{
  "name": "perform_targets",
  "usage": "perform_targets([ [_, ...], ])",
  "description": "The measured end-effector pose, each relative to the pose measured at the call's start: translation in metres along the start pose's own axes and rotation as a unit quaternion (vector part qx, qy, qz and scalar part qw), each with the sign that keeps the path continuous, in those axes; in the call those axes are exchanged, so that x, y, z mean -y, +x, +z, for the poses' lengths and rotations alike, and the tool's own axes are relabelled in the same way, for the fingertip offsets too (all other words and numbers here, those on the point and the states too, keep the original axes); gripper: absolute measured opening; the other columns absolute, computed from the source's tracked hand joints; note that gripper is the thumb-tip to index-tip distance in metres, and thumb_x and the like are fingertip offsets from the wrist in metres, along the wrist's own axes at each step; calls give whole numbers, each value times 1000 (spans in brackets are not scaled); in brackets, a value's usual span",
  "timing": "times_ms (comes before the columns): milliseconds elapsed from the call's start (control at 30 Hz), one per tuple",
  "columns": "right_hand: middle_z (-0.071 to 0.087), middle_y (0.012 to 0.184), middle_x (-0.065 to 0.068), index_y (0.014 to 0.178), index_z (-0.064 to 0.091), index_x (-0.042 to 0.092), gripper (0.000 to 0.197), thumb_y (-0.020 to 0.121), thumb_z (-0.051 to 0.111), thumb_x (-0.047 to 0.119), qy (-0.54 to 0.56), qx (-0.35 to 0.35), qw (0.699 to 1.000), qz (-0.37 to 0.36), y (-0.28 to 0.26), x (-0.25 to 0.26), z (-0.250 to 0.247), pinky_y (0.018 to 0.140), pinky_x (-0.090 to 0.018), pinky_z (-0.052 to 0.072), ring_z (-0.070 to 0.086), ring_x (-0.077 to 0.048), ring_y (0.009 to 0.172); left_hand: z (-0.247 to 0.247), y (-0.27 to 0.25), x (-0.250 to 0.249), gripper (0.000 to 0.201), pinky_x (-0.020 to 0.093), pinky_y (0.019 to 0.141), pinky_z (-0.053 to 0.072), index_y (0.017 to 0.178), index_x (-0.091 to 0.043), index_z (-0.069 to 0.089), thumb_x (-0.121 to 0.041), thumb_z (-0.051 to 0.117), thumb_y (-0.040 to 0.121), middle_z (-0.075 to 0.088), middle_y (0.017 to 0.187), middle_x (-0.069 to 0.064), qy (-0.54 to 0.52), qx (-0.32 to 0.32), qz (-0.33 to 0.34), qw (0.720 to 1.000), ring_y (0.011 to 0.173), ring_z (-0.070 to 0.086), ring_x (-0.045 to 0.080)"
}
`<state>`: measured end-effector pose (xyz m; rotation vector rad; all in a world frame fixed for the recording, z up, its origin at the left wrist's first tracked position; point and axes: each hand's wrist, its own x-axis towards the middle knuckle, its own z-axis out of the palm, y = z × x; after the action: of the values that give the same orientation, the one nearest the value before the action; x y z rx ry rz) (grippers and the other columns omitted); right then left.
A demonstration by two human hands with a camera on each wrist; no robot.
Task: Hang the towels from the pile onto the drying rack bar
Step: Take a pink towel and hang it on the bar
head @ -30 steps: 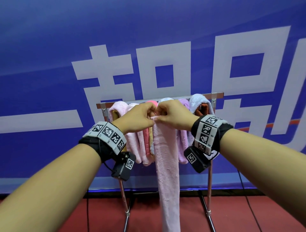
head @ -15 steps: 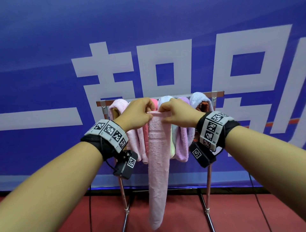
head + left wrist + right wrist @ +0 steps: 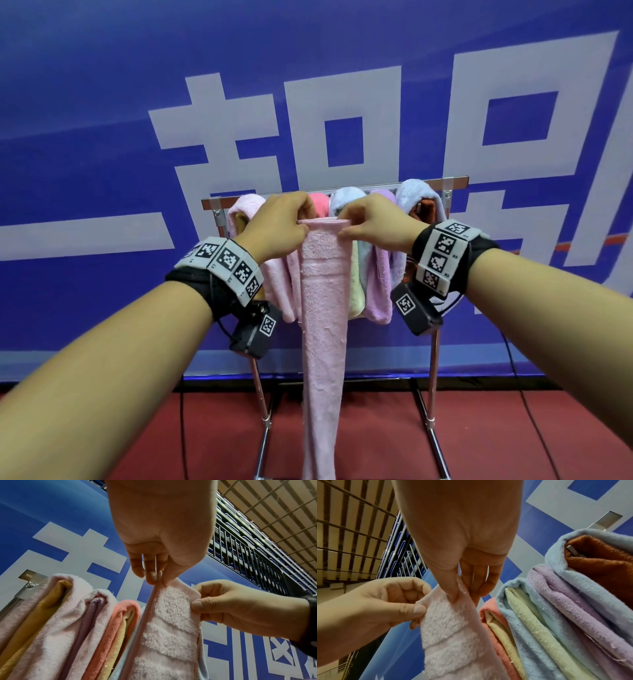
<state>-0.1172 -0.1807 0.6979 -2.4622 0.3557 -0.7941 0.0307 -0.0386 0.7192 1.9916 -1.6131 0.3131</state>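
Note:
A long pale pink towel [image 3: 323, 325] hangs straight down in front of the drying rack bar [image 3: 455, 181]. My left hand [image 3: 301, 221] pinches its top left corner and my right hand [image 3: 345, 224] pinches the top right corner, so the top edge is stretched flat between them, just below bar height. In the left wrist view my left hand [image 3: 157, 578] nips the towel [image 3: 169, 622] between thumb and fingers. The right wrist view shows my right hand [image 3: 458, 592] pinching the same towel [image 3: 452, 628].
Several towels are draped over the bar: pale pink [image 3: 246, 209], coral [image 3: 318, 202], light blue [image 3: 346, 198], purple [image 3: 382, 274], another light blue [image 3: 414, 192] over a brown one [image 3: 428, 209]. The rack's metal legs [image 3: 262, 404] stand on a red floor before a blue banner.
My hands have risen slightly and moved apart, spreading the bunched top edge of the pink towel flat between them.

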Motion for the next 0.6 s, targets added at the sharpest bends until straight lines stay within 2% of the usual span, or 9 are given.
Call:
perform_targets([
  [133,57,63,5,98,63,16,31,72,78,6,58,-52,997,8,3,2,3,59,-24,42,49,-7,56,-2,-2,1,25,25,70,41,100,-16,65,-2,59,81,61,85,-8,-5,2,-18,1000,86,58,15],
  [233,60,67,0,111,60,20,46,70,80,9,87,-66,994,14,4,4,1,65,-31,49,55,-11,61,-7,-1,-1,27,19,62,37,101,-19,65,-3,57,82,60,84,-10,-4,12,-36,999,81,55,10],
  [300,61,66,-1,115,60,18,50,71,80,7,102,-62,993,3,4,8,0,66,-33,50,56,-13,62,-9,1,-4,26,17,58,35,100,-21,65,-4,55,83,59,83,-11,-5,26,-45,999,75,53,5],
  [367,62,67,-3,118,59,15,52,71,79,4,113,-63,992,-5,4,13,-2,66,-33,50,57,-14,62,-9,4,-11,23,20,60,40,99,-22,64,-7,56,84,62,86,-9,-41,46,-52,997,75,55,6],
  [467,64,69,-4,119,59,15,53,71,78,4,110,-64,992,-14,5,15,-4,66,-28,48,57,-11,61,-6,9,-20,26,28,70,49,105,-20,64,-15,68,80,68,95,-4,-103,80,-52,990,83,63,14],
  [533,64,69,-3,120,59,15,53,71,79,5,107,-63,992,-11,3,13,-6,65,-26,47,57,-9,61,-1,15,-27,27,36,76,52,102,-18,66,-22,74,77,69,94,1,-78,101,-36,991,86,65,19],
  [600,62,67,1,120,59,15,53,71,79,6,117,-70,991,2,-1,7,-9,64,-24,46,56,-7,60,4,22,-33,19,41,71,50,89,-13,66,-25,76,78,66,81,4,-24,113,-19,993,76,62,23],
])
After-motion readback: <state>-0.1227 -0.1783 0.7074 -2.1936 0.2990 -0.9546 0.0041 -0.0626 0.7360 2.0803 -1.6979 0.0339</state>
